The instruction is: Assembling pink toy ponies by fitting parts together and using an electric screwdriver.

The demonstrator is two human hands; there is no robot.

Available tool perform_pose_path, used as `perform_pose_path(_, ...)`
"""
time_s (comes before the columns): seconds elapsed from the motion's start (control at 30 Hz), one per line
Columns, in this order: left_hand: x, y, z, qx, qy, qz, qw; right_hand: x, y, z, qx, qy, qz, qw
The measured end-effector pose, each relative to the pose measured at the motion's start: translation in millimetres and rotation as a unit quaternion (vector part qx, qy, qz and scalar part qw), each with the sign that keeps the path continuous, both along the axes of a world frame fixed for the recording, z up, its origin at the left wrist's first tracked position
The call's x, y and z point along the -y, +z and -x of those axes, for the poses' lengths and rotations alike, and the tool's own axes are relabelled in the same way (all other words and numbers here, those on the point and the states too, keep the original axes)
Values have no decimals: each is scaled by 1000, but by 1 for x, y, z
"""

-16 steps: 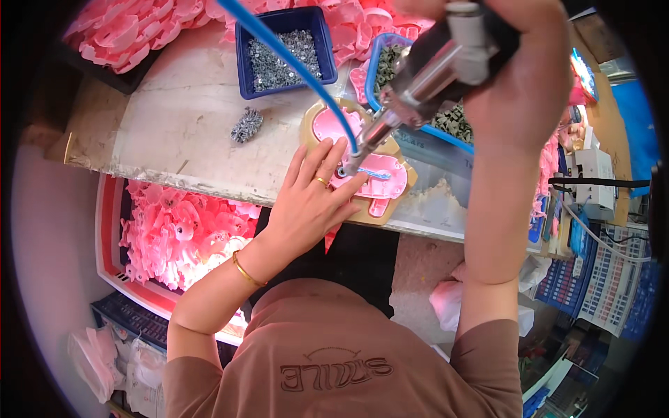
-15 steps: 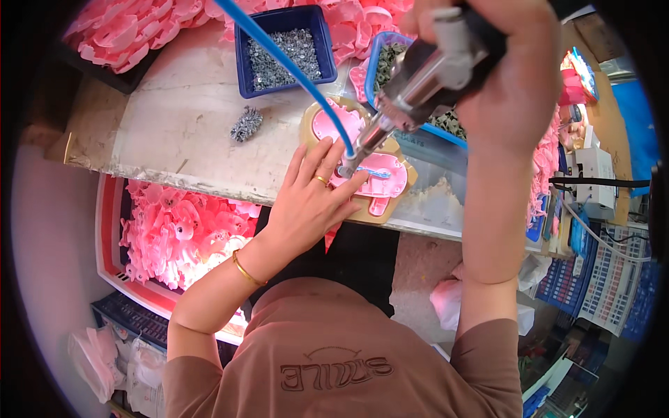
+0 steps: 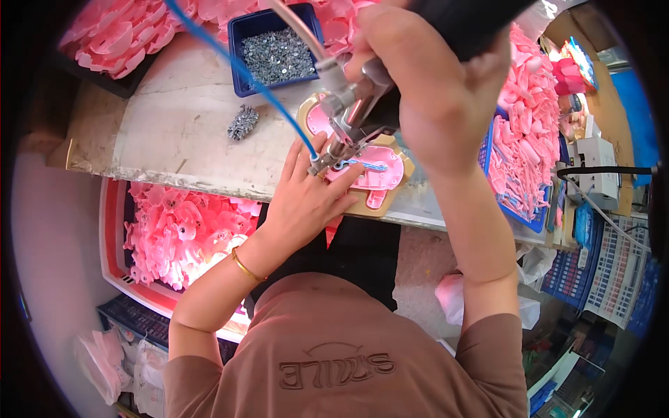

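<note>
My right hand point(image 3: 449, 90) is wrapped round a power screwdriver point(image 3: 359, 115) with a black body and a metal front end, tilted down to the left. A thin blue hose point(image 3: 240, 66) runs to its nose. Beneath the tip lies a pink plastic shell point(image 3: 383, 180), set in a tan fixture board point(image 3: 410, 167). A small blue piece point(image 3: 369, 166) lies in the shell. My left hand point(image 3: 306, 198) rests with spread fingers on the shell and fixture, close to the screwdriver tip. The tool hides the exact point of contact.
A dark blue bin of small metal screws point(image 3: 317, 28) stands at the back, with a screw clump point(image 3: 242, 123) on the worktable point(image 3: 174, 132). Pink parts point(image 3: 125, 42) are heaped at the back left. A blue basket point(image 3: 533, 221) of pink pieces stands right; a pink-part crate point(image 3: 111, 230) sits below left.
My right hand and the screwdriver have moved left, the tip going from the shell's middle toward its left side by my left fingers. My left hand has barely moved.
</note>
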State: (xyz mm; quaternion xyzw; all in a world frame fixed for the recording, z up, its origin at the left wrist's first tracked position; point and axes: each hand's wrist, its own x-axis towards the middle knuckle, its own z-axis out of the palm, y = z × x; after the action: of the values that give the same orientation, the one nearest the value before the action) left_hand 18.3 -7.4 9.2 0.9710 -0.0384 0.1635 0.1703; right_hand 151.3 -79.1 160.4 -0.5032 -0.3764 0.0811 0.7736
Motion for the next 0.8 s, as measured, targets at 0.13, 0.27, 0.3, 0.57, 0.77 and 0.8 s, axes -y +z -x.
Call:
perform_pose_path(0.13, 2, 5, 1, 8, -11, 24, 1000, 18, 40, -25, -19, 12, 37, 999)
perform_pose_path(0.27, -11, -2, 5, 40, -39, 29, 998, 8, 64, -77, 146, -7, -27, 989)
perform_pose_path(0.3, -12, 5, 5, 40, -39, 37, 998, 18, 80, -78, 167, 3, 58, 984)
perform_pose_path(0.57, -71, 118, 75, -116, -27, 276, 954, 159, 41, -174, 206, -149, 275, 927)
perform_pose_path(0.77, -116, 144, 167, -331, 181, 85, 922, 289, -73, -213, 186, -319, 529, 764)
perform_pose_path(0.8, -114, 143, 166, -331, 183, 83, 922, 290, -81, -212, 188, -352, 544, 738)
